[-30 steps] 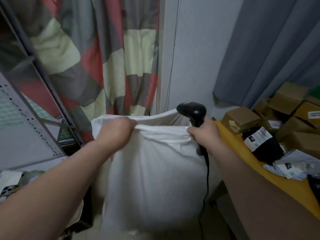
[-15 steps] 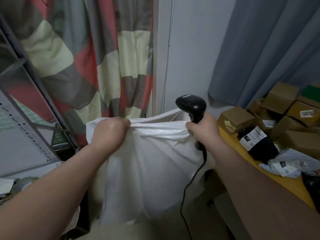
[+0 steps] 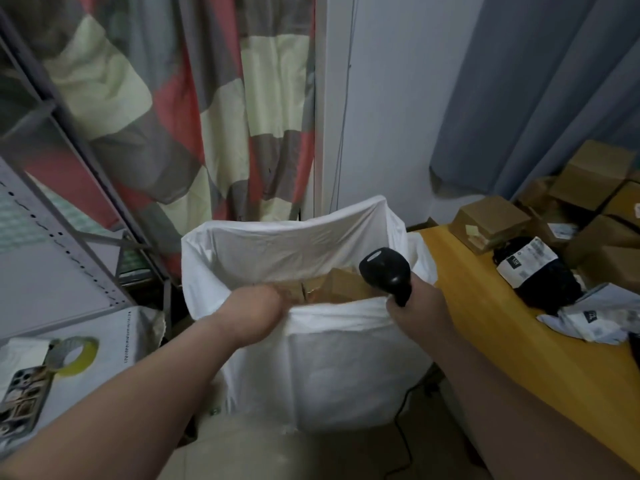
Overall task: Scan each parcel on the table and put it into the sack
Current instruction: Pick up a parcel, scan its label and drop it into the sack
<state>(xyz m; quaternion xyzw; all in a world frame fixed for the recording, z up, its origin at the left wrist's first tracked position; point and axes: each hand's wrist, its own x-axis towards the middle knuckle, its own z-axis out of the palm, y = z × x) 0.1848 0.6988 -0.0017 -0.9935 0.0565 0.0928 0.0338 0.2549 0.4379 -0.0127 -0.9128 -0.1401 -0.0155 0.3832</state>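
Observation:
The white sack (image 3: pixel 332 368) stands on the floor in front of me with its mouth open. Brown cardboard parcels (image 3: pixel 343 284) show inside it. My left hand (image 3: pixel 256 308) grips the near rim of the sack at the left. My right hand (image 3: pixel 415 306) holds the black barcode scanner (image 3: pixel 386 270) and pinches the near rim at the right. On the yellow table (image 3: pixel 485 327) to the right lie a black bagged parcel (image 3: pixel 540 275), a grey mailer (image 3: pixel 599 315) and several cardboard boxes (image 3: pixel 491 223).
A grey metal shelf frame (image 3: pixel 69 244) stands at the left. A phone (image 3: pixel 20 393) and a roll of yellow tape (image 3: pixel 74 353) lie on a white surface at the lower left. Curtains hang behind the sack. The scanner cable (image 3: pixel 401 427) trails on the floor.
The sack has come down and its mouth has been pulled open, showing the boxes inside. Both hands moved lower and nearer me, still on the rim.

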